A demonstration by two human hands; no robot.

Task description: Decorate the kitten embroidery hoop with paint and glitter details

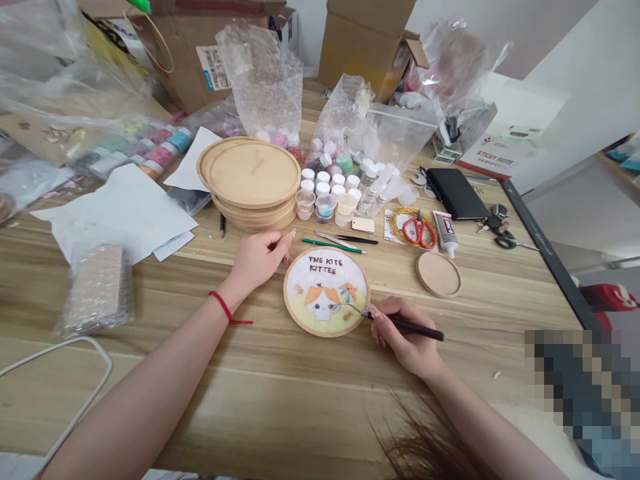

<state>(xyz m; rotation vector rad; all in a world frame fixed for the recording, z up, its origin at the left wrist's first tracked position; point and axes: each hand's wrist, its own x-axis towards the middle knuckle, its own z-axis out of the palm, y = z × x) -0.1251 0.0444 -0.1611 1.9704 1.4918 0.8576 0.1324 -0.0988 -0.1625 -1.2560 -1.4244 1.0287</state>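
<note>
A round wooden tray [327,329] lies on the table, bearing a picture of a white and orange cat, a smaller orange figure and dark lettering. My right hand [405,337] grips a dark-handled tool with a thin bent metal tip [417,327]. Its tip touches or hovers just over the cat's face; I cannot tell which. Just left of the tray, my left hand [260,260] rests with fingers curled loosely together and nothing visible in them. Beyond the tray's far rim lie a green pencil [333,246] and black tweezers [357,239].
Stacked wooden trays [250,173] and several white-lidded jars [337,180] stand behind. Red-handled pliers [419,230], a glue tube [445,232] and a small wooden dish [439,274] are to the right. A wrapped block [97,290] and white paper [120,213] lie left.
</note>
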